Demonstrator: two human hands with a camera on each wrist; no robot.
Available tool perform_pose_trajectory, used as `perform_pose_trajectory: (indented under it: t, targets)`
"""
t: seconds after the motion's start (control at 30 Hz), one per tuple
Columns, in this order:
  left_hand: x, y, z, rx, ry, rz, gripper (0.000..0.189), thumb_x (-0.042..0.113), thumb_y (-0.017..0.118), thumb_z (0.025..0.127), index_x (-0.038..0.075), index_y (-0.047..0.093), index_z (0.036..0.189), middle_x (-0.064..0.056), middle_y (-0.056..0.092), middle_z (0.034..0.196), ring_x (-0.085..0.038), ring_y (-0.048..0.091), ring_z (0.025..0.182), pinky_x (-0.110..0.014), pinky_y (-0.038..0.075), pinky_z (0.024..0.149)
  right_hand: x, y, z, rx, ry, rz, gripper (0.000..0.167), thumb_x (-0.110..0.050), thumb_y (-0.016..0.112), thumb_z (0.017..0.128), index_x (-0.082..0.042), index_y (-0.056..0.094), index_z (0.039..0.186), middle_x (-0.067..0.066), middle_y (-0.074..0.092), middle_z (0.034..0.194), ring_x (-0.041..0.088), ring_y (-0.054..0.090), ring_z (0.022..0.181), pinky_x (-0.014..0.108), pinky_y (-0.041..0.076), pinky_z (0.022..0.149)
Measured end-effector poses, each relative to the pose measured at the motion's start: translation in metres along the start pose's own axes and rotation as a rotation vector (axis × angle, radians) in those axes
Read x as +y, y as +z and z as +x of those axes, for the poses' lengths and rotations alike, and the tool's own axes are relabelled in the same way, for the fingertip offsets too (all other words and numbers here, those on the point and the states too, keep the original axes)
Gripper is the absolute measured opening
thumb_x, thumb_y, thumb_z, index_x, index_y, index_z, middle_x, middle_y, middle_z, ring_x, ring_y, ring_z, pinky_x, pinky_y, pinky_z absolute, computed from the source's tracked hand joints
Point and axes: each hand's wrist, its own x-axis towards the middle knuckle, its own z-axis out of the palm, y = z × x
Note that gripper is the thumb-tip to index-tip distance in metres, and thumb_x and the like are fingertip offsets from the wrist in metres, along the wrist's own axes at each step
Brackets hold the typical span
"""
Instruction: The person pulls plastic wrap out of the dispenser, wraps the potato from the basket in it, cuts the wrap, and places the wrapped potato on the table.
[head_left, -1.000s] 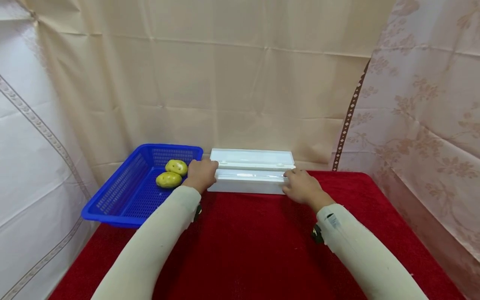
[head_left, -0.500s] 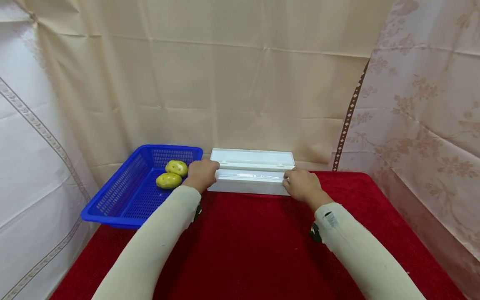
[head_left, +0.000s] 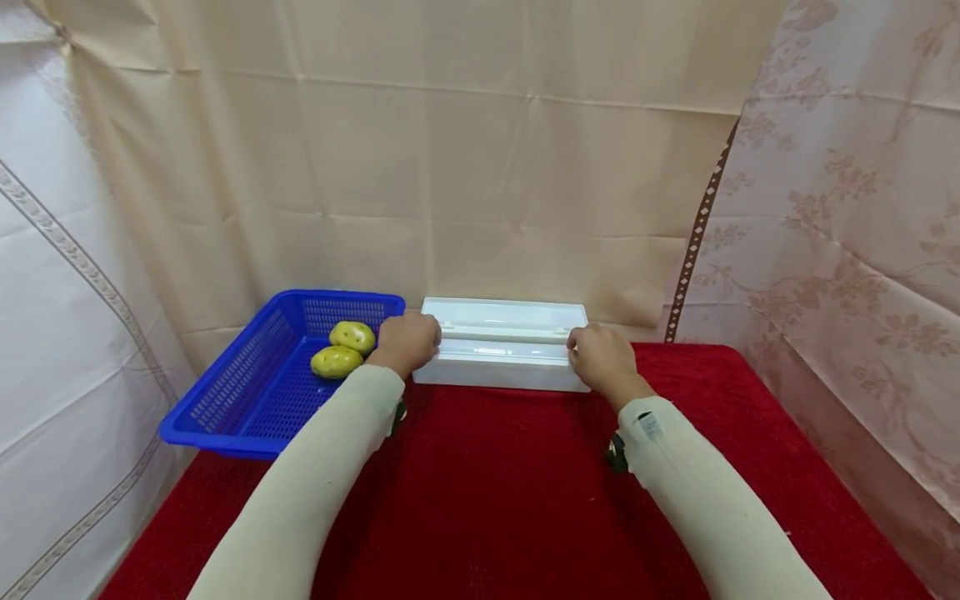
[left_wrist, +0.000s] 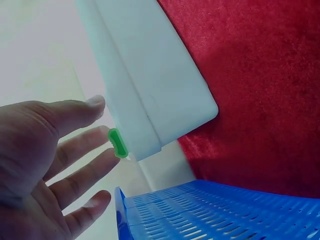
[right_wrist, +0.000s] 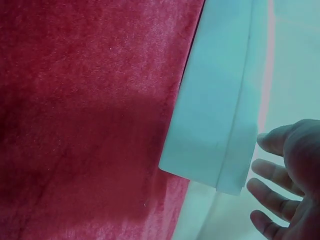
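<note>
In the head view, a long white box [head_left: 498, 373] with its lid [head_left: 504, 312] tilted up at the back sits at the table's far edge. It looks like a cling film dispenser, with a shiny clear surface inside. My left hand [head_left: 408, 342] is at its left end. In the left wrist view, that thumb meets the upper edge, and the fingers, spread and slightly bent, reach a small green piece [left_wrist: 118, 143] at the corner. My right hand [head_left: 600, 354] is at the right end. The right wrist view shows its thumb [right_wrist: 272, 141] at the edge and loosely bent fingers beside the corner.
A blue perforated basket [head_left: 225, 400] stands left of the box, close beside my left forearm. Two yellow-green potatoes, a rear one [head_left: 352, 336] and a front one [head_left: 336, 362], lie in it. Red cloth [head_left: 495, 492] covers the table. A beige curtain [head_left: 480, 167] hangs close behind the box.
My right hand has shifted slightly left and up along the box's right end, uncovering its front right corner. My left hand has risen slightly. Box, basket and potatoes are almost where they were.
</note>
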Motion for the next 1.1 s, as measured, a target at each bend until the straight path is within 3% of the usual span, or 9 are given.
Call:
perform_pose_trajectory:
  t: [0.23,0.73,0.9,1.1]
  targets:
    - [0.001,0.002,0.004,0.009,0.007,0.012,0.015,0.017,0.065,0.095,0.019,0.077,0.087,-0.007,0.076,0.096,-0.027,0.067,0.093,-0.052,0.057,0.084,0.001,0.0,0.004,-0.002,0.055,0.025,0.015,-0.014,0.061,0.096,-0.015,0.076,0.099,0.011,0.07,0.096,0.032,0.067,0.089,0.046,0.053,0.06]
    - [0.001,0.009,0.012,0.052,0.022,0.084,0.014,0.009,0.057,0.101,0.014,0.07,0.099,-0.01,0.077,0.103,-0.033,0.071,0.097,-0.055,0.053,0.092,0.003,0.003,0.007,0.027,0.067,0.063,0.023,-0.013,0.058,0.098,-0.015,0.078,0.111,0.014,0.075,0.105,0.036,0.069,0.094,0.051,0.056,0.067]
    - [-0.001,0.009,0.014,0.041,0.024,-0.025,0.019,0.003,0.056,0.099,0.011,0.073,0.095,-0.011,0.077,0.102,-0.029,0.071,0.096,-0.047,0.058,0.086,0.004,0.006,0.006,0.024,0.068,0.078,0.023,-0.015,0.059,0.098,-0.012,0.08,0.106,0.016,0.071,0.102,0.035,0.067,0.094,0.049,0.056,0.067]
    - [-0.003,0.005,0.013,0.001,-0.04,-0.184,0.026,0.006,0.057,0.1,0.009,0.076,0.117,-0.011,0.075,0.12,-0.031,0.07,0.112,-0.045,0.056,0.098,0.005,0.008,0.007,0.005,0.093,0.139,0.02,-0.02,0.058,0.101,-0.012,0.074,0.111,0.015,0.072,0.11,0.036,0.067,0.102,0.052,0.057,0.075]
